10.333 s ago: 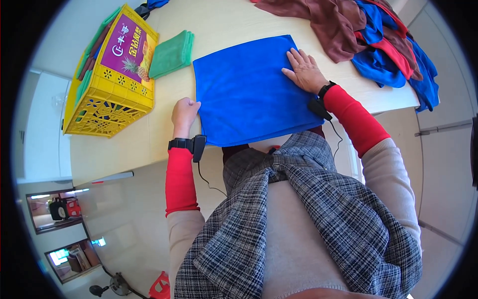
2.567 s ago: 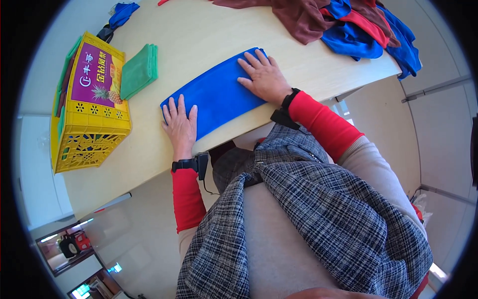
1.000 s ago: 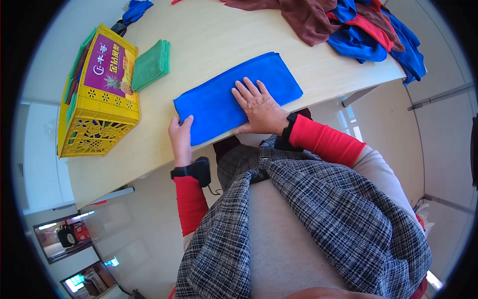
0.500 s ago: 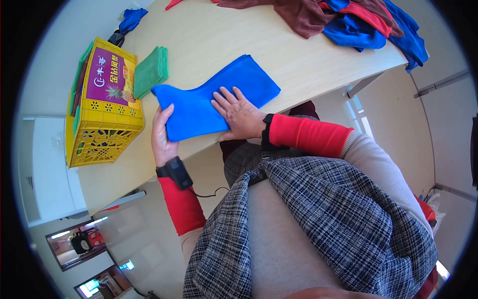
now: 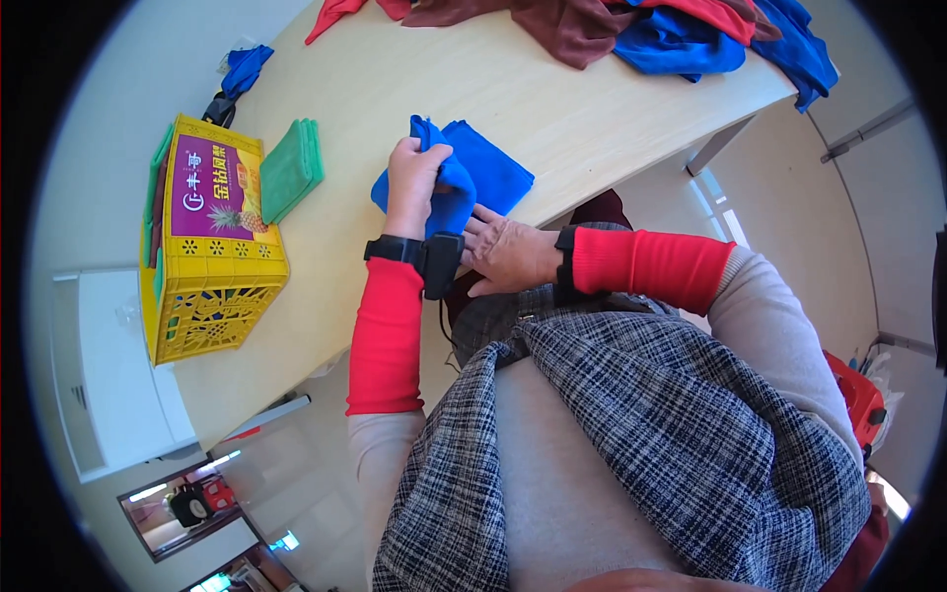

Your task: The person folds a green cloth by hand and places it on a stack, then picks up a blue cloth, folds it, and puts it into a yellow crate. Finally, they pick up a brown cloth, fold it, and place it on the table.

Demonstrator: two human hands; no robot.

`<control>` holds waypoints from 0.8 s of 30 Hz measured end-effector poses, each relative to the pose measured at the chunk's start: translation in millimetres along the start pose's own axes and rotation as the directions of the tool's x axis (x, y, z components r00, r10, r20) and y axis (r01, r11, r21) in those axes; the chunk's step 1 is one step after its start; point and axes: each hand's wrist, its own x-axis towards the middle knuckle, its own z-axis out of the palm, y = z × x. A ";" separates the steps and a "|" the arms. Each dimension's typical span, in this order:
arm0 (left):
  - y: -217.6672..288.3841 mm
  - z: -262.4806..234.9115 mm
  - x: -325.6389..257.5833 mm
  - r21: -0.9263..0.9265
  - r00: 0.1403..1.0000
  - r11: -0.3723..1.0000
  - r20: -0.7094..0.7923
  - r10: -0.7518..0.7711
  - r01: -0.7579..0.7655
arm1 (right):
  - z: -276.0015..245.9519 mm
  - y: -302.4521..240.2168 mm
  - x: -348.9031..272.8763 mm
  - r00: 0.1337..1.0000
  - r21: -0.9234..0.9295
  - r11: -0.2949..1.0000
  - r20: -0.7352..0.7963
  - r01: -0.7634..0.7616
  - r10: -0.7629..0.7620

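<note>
Blue cloth lies near the front edge of the pale wooden desk, partly folded, and both hands are on it. From the head camera, the left hand has its fingers curled shut around a bunched end of the cloth, lifted a little off the desk and brought over the flat part. The right hand lies flat and spread at the near edge of the cloth, fingers straight and gripping nothing, pinning the fabric against the desk edge just beside the left wrist.

Left of the hands a folded green cloth lies on the desk, just beside a yellow crate with a printed purple card on top. A heap of red, brown and blue cloths sits at the far side, well apart from the hands, and a small blue piece lies by the far left corner.

By the look of it, the fold is half made: one end is raised over the rest. Laying that end down would call for matching its edges to the layer beneath, with the right hand holding the lower layer taut.
</note>
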 end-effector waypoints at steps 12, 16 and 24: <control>-1.1 9.2 -29.6 0.086 0.979 0.980 -0.086 0.186 -0.178 | 3.8 3.7 -6.9 0.998 0.085 0.995 -0.009 -0.061 0.062; -30.9 -27.7 -65.0 0.679 0.879 0.683 -0.118 0.463 -0.268 | 8.9 8.2 -6.3 0.999 0.053 0.998 0.002 -0.036 0.036; -75.5 -30.8 -75.2 0.751 0.873 0.517 0.163 0.459 -0.412 | 7.1 8.7 -10.1 0.999 -0.048 0.999 0.027 0.021 -0.019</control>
